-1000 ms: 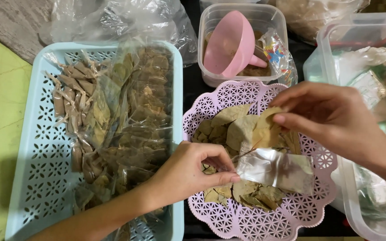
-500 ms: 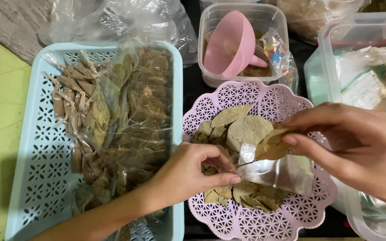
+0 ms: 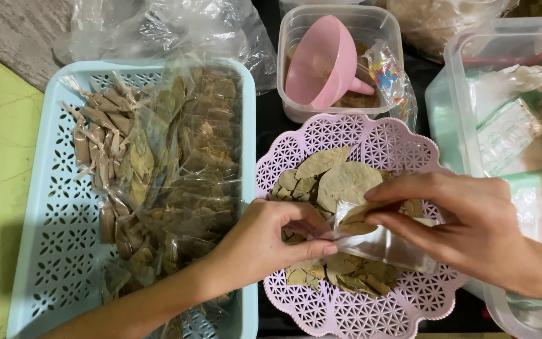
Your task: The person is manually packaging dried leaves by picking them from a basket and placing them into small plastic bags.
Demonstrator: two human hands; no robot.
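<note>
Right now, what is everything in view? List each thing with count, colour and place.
small bag: one, clear, over the pink basket, pinched by both hands
dried leaves: a pile, brown-green, in the pink basket
pink basket: one, scalloped, centre
blue basket: one, pale blue, left
packed leaf bags: many, clear, in the blue basket
funnel: one, pink, in a clear tub
large clear bin: one, right
left hand: holds the bag's mouth
right hand: fingers pushing a leaf in

Left hand [image 3: 265, 242], right hand [image 3: 465, 229] pinching
</note>
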